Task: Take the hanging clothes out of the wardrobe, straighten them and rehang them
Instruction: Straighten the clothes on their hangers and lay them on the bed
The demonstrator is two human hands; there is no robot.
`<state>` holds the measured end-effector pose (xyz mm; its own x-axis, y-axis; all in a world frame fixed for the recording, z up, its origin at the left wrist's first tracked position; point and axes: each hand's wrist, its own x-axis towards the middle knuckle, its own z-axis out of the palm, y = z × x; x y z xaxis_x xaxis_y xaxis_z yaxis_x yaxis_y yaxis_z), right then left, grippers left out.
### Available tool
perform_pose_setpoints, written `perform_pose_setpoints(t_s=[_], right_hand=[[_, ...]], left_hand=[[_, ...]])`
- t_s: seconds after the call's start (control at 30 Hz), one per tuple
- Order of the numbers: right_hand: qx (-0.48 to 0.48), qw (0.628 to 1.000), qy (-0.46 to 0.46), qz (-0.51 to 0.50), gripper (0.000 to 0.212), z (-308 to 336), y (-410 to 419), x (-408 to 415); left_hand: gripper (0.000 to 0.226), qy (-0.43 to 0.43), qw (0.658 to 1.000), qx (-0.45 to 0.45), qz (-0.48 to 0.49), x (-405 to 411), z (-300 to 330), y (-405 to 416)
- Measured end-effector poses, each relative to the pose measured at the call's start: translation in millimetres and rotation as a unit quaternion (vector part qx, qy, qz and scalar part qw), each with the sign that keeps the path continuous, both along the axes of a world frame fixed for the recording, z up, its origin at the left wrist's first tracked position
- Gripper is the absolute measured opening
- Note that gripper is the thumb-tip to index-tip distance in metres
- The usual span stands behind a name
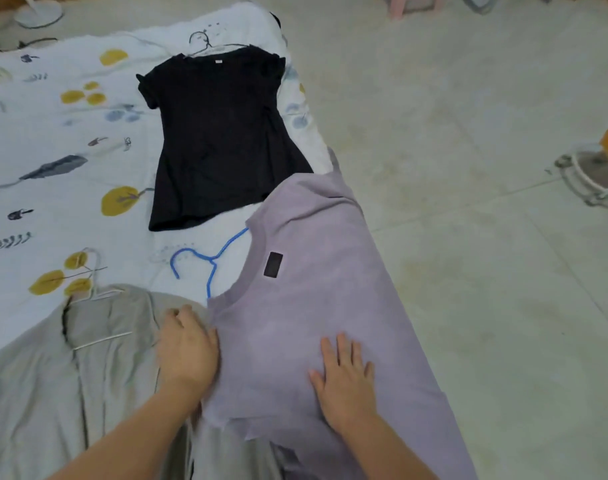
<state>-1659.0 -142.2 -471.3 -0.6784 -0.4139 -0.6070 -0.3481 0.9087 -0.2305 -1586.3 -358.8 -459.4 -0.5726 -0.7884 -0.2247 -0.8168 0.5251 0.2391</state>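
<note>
A lilac T-shirt (316, 289) lies on the bed's right side on a blue hanger (205, 261), part of it drooping over the bed edge. My right hand (344, 379) presses flat on the shirt's chest, fingers straight. My left hand (188, 348) rests at the shirt's left edge, where it meets a grey garment (70, 382) on a white hanger (94, 282); its fingers are slightly bent and I cannot tell whether they grip cloth. Farther back lies a black T-shirt (219, 140) on a thin wire hanger (202, 43).
All clothes lie on a white bedsheet (53, 133) printed with yellow and grey leaves. Pale tiled floor (468, 168) runs along the right. A fan base (597, 178) stands at the far right, a lamp base (39, 12) at top left, a pink stool (416, 5) at the top.
</note>
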Motion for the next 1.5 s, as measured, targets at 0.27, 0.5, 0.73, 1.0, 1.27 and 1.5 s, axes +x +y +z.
perform_pose_setpoints(t_s=[0.27,0.5,0.73,1.0,1.27,1.5], right_hand=[[0.047,0.996,-0.058,0.043,0.063,-3,-4,-6],[0.073,0.993,-0.054,0.08,0.038,54,-6,-5],[0.039,0.994,-0.045,0.094,0.037,129,18,28],[0.028,0.985,-0.057,0.161,0.042,199,46,90],[0.04,0.965,-0.012,0.26,0.037,263,51,156],[0.03,0.941,-0.006,0.338,0.042,304,15,226]], left_hand=[[0.056,-0.182,0.927,0.034,-0.326,6,-19,35],[0.035,-0.24,0.917,0.053,-0.312,-2,32,40],[0.036,-0.185,0.937,0.127,-0.266,67,93,55],[0.039,-0.162,0.958,0.166,-0.167,170,173,95],[0.042,-0.098,0.978,0.173,-0.057,269,232,126],[0.042,-0.064,0.981,0.182,0.019,358,266,120]])
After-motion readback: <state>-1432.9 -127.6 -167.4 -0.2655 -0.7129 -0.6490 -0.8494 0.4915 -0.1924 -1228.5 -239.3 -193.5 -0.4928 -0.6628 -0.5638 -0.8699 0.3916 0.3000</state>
